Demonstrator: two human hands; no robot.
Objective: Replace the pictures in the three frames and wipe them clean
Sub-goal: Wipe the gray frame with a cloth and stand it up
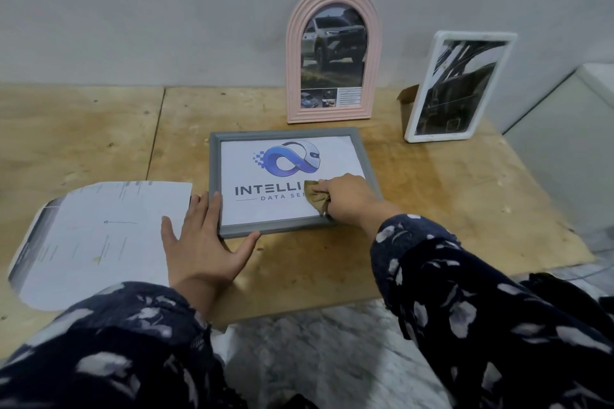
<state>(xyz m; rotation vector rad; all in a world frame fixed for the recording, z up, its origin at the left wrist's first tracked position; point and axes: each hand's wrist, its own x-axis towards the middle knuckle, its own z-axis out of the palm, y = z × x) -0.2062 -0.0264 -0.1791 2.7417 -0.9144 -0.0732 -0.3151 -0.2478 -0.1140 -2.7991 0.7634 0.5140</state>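
Observation:
A grey frame (215, 156) lies flat on the wooden board, holding a white print with a blue logo. My right hand (349, 197) grips a crumpled tan cloth (315, 197) and presses it on the glass at the frame's lower right. My left hand (202, 242) lies flat with straight fingers against the frame's lower left corner. A pink arched frame (294, 76) with a car picture leans on the wall behind. A white frame (422, 109) with a dark picture stands tilted at the right.
Loose printed sheets (99, 236), one with a rounded edge, lie face down left of the grey frame. The wooden board (448, 202) ends at the front, with pale marbled floor (315, 359) below. A white box (564, 159) stands at the far right.

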